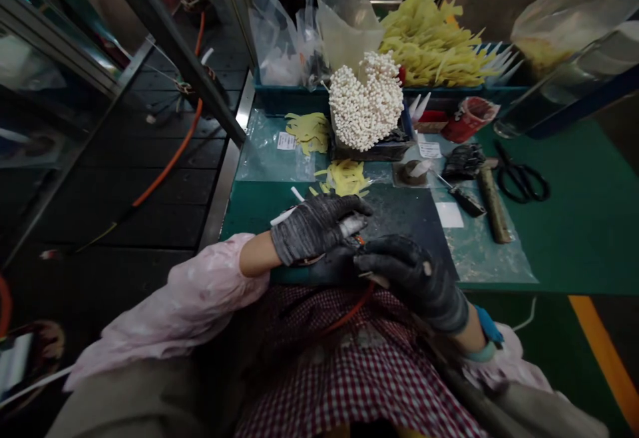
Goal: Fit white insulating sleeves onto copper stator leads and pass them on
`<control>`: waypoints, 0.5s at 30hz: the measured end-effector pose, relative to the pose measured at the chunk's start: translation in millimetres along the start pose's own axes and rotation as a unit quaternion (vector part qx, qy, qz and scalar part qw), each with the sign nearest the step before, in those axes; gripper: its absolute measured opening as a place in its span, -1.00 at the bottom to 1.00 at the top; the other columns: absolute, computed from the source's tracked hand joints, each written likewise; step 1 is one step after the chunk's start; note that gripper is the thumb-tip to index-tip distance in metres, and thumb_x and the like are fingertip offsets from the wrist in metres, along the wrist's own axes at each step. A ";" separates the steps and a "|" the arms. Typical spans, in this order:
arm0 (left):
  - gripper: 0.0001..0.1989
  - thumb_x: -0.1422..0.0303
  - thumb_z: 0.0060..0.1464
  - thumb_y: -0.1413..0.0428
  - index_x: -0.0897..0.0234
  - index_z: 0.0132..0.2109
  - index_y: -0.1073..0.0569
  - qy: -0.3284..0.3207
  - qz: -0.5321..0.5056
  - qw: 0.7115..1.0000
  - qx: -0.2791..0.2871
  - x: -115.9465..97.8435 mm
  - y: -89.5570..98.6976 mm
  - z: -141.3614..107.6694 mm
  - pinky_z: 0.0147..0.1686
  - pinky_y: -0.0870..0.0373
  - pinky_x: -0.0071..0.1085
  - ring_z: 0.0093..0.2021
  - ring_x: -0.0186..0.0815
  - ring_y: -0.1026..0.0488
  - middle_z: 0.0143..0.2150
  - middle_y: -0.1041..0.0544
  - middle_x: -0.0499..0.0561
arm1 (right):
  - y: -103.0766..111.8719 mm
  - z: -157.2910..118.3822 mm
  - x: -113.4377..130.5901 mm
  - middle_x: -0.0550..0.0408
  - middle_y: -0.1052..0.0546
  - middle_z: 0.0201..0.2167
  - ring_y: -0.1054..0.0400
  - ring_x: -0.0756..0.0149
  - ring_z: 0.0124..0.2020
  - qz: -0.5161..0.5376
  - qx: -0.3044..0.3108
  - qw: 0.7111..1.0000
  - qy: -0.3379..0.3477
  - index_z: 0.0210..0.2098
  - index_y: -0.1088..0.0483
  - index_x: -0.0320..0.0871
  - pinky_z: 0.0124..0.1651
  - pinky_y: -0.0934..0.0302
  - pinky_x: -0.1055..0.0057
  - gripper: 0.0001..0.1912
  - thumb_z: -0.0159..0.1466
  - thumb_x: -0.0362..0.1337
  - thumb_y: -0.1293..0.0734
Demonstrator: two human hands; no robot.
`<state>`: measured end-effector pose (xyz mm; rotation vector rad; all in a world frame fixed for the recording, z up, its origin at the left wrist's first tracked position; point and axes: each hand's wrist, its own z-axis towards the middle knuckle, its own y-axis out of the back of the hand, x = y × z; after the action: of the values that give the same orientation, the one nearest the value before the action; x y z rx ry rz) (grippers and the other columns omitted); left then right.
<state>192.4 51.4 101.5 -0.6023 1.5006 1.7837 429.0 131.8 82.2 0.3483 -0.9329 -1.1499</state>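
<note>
1. Stick of white material (pixel 285 216) lies in L hand (pixel 314 228), so it is at the hands, not on the surface. Its long axis goes approx. left-right across the body, a little tilted. One end comes out on the far-left side of L hand; the other side points toward R hand (pixel 414 281).
2. L hand is the nearer one, w/ gloved fingers closed around the stick. R hand is just beside it, half closed and curled inward. Cannot tell if it has firm hold of something.
3. Stick looks thin, straight and clean. A pale part shows past L fingers, but cannot tell if it is the same piece.
4. Small orange bit (pixel 359 241) sits between the hands, and orange wire (pixel 352 311) runs down below R hand, toward checked cloth (pixel 359 385) on the lap.
5. Ahead of the hands, on green surface (pixel 574 158), are yellow scraps (pixel 343 178) and bundle of white round-tipped sticks (pixel 367 108). Further ahead is heap of yellow strips (pixel 429 42). Right of R hand lie black-handled scissors (pixel 522 182) and wood-handled tool (pixel 494 208).
</note>
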 end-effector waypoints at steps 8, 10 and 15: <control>-0.60 0.18 0.48 -0.23 0.19 0.34 -0.53 -0.107 0.207 0.964 -0.127 -2.2 -35.1 -49.7 0.59 -0.31 0.03 0.30 -0.10 -0.66 0.24 -0.73 0.10 | -10.2 -3.8 3.9 0.13 -0.78 -0.33 -0.68 0.20 -0.39 0.112 -0.153 0.952 -0.239 -0.20 -0.70 0.01 -0.34 -0.59 0.33 -0.80 0.43 -0.03 -0.57; -0.51 0.27 0.50 -0.17 0.20 0.47 -0.41 -0.097 0.221 0.957 -0.162 -5.6 -51.4 -56.1 0.56 -0.39 -0.02 0.35 -0.13 -0.63 0.30 -0.69 0.12 | -22.6 1.0 4.3 0.15 -0.78 -0.35 -0.64 0.22 -0.45 0.130 -0.202 0.932 -0.270 -0.21 -0.71 0.02 -0.40 -0.53 0.34 -0.78 0.37 0.01 -0.61; -0.28 0.21 0.49 -0.13 0.26 0.65 -0.15 -0.086 0.243 0.942 -0.214 -6.9 -52.7 -63.2 0.44 -0.54 0.05 0.37 0.00 -0.62 0.35 -0.65 0.23 | -67.2 20.6 4.5 0.05 -0.78 -0.25 -0.67 0.11 -0.27 0.198 -0.337 0.847 -0.361 -0.20 -0.67 -0.04 -0.14 -0.59 0.17 -0.61 0.40 0.16 -0.54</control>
<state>231.3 -8.1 59.5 -0.2710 1.2098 2.5106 371.7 104.9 51.4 -0.8804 -1.0933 -1.1458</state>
